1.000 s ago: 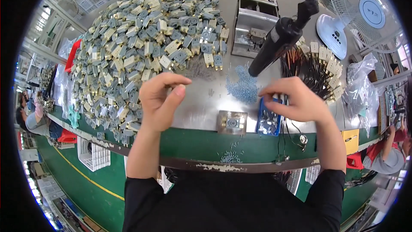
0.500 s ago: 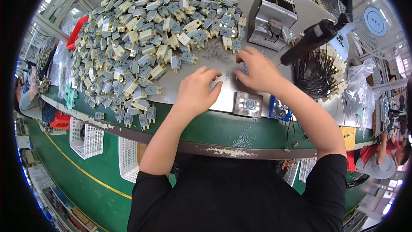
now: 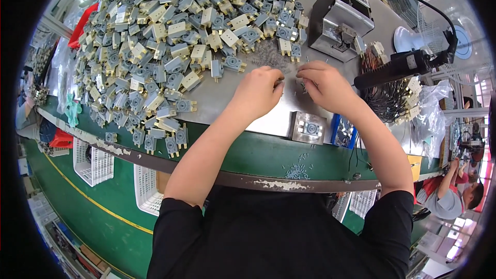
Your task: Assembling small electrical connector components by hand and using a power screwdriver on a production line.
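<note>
My left hand [image 3: 258, 92] is just above the metal tabletop, its fingers curled together over something small and dark that I cannot make out. Facing it across a narrow gap, my right hand [image 3: 326, 87] has its fingertips drawn together over small loose screws [image 3: 304, 87]; what they pinch is too small to tell. Nearer me sits a metal fixture block [image 3: 308, 128] with a grey part in its middle. Beside that, a blue tray [image 3: 344, 131] holds small metal pieces. More screws [image 3: 297, 172] lie in a little heap on the green table edge.
A large heap of grey and cream switch-like parts [image 3: 170, 46] covers the left and far table. Behind my right hand stand a metal box [image 3: 342, 18] and a black power screwdriver [image 3: 392, 70] on a cable. Bundled black wires [image 3: 385, 101] and plastic wrap [image 3: 434, 106] lie right.
My left hand has moved right and its fingers have closed. My right hand's fingers have drawn together. The screwdriver has swung toward level, and the view has shifted a little.
</note>
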### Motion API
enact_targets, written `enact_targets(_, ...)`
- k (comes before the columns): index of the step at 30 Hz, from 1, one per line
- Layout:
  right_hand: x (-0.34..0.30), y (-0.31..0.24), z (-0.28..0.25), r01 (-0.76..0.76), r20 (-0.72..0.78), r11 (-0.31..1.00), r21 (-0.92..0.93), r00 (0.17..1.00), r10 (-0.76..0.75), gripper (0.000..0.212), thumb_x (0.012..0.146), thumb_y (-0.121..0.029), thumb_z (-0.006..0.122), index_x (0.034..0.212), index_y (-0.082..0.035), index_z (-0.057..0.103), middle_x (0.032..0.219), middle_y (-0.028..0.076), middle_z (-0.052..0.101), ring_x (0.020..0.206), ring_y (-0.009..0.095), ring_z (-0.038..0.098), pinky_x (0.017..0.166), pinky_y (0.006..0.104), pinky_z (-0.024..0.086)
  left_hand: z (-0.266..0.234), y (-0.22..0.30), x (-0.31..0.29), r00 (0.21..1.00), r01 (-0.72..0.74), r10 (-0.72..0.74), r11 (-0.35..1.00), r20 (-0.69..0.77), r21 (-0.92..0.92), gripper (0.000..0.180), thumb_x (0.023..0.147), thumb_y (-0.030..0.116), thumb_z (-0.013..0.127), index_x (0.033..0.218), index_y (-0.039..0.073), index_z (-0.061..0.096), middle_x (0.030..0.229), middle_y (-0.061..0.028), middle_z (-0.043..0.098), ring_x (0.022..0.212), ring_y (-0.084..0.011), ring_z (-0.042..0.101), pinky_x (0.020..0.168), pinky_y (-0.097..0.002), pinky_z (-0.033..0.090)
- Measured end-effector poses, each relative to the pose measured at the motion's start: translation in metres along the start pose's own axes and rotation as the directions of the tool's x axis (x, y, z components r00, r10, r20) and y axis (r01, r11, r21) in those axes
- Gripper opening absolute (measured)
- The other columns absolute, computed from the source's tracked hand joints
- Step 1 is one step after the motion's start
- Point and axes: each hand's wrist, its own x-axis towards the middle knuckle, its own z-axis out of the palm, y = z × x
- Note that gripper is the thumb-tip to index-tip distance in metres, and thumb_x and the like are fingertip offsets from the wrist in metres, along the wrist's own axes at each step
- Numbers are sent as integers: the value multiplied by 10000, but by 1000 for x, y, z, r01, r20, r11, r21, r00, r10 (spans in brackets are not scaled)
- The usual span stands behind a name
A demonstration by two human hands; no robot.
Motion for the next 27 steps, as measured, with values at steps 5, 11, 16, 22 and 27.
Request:
enact_targets(5,9,-5,-6,53,105,994,92,992,-63,172,854,-54,678,1009,-8,735,1068,138,708,994,357,671,885,450,547,-3,-13,0,999,-13,11,998,-39,-61,184,894,117,735,1017,-20,736,942,-191,723,859,-360,723,773,-429,575)
enact_targets(11,26,-10,14,257,173,964,70,948,-266,186,787,-112,749,967,-67,743,966,84,667,965,306,643,831,427,538,-7,-20,-1,978,-77,63,995,-201,-63,167,879,67,748,1019,-21,727,905,-186,727,793,-356,721,704,-420,572)
enact_targets(16,22,-7,16,285,150,958,-16,948,-280,132,787,-89,753,904,-51,706,900,86,609,911,306,617,809,418,525,-11,-11,-7,945,-86,42,989,-323,-121,168,864,70,780,994,-18,722,827,-153,708,674,-268,695,627,-376,539)
enact_targets(22,-1,5,4,178,131,967,-184,979,-156,156,791,-114,742,919,-44,687,962,77,606,949,291,618,847,408,529,-21,5,-14,936,-88,26,983,-350,-163,152,837,63,808,961,16,733,733,-88,671,592,-183,640,535,-294,468)
enact_targets(27,9,1,10,220,12,962,-161,975,-221,191,800,-116,762,939,-35,658,1018,88,629,964,295,637,824,400,541,-25,10,-13,909,-142,30,960,-415,-241,117,846,47,801,932,20,728,730,-71,667,575,-135,623,510,-264,452)
